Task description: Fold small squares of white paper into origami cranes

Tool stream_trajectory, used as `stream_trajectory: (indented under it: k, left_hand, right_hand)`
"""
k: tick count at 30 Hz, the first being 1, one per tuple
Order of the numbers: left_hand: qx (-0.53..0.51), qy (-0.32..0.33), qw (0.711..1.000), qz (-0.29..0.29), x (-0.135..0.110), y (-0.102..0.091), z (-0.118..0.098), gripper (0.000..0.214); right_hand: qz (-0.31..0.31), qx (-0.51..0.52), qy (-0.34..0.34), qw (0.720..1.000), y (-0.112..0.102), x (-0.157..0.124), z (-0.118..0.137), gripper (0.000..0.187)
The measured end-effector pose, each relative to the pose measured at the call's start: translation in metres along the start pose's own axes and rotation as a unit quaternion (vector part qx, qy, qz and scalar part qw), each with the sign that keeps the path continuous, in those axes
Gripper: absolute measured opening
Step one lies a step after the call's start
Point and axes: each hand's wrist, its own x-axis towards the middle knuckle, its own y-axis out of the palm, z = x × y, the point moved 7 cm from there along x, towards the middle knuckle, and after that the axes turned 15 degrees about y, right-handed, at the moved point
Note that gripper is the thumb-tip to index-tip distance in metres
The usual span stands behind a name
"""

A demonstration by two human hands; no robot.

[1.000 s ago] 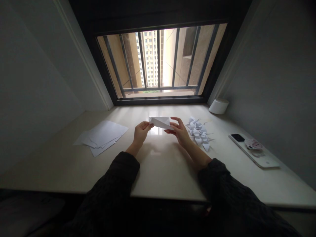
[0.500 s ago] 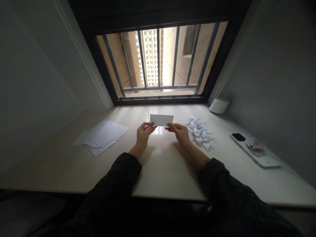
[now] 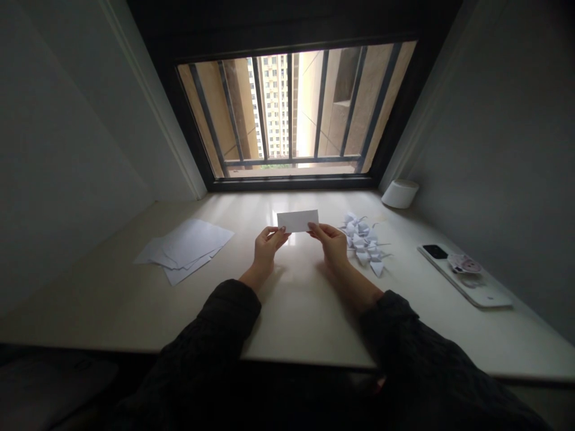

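A small white rectangle of paper (image 3: 297, 221) is held up above the pale sill, its long side running across the view. My left hand (image 3: 267, 246) pinches its lower left corner between thumb and fingers. At the lower right corner, my right hand (image 3: 331, 240) grips it the same way. Just beyond my right hand lies a cluster of several folded white paper cranes (image 3: 365, 239), partly hidden by that hand. Whether the held paper is one layer or folded cannot be made out.
Loose white paper sheets (image 3: 191, 242) lie overlapping on the left of the sill (image 3: 287, 323). To the right rests a white phone (image 3: 467, 278) with a round grip on its back. A white cylindrical object (image 3: 399, 194) stands in the far right corner, near the barred window (image 3: 291, 114).
Both hands and the paper have shifted slightly to the right. The paper now looks more evenly rectangular. The cranes, sheets and phone stay in place.
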Motion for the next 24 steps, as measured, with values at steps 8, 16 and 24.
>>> stream_trajectory:
  k: [8,16,24]
  left_hand:
    - [0.021,0.008,0.999,-0.028,0.0,-0.005,-0.004,0.058]
    - [0.058,-0.007,0.998,-0.007,0.002,-0.008,0.005,0.046]
    - [0.27,0.212,0.938,0.057,0.002,-0.002,-0.041,0.048]
  right_hand:
    - [0.023,0.045,-0.006,0.999,0.002,0.0,0.001,0.04]
    - [0.015,0.035,-0.027,0.999,0.0,0.001,0.003,0.045]
    - [0.058,-0.029,-0.063,0.996,0.005,0.0,0.008,0.041]
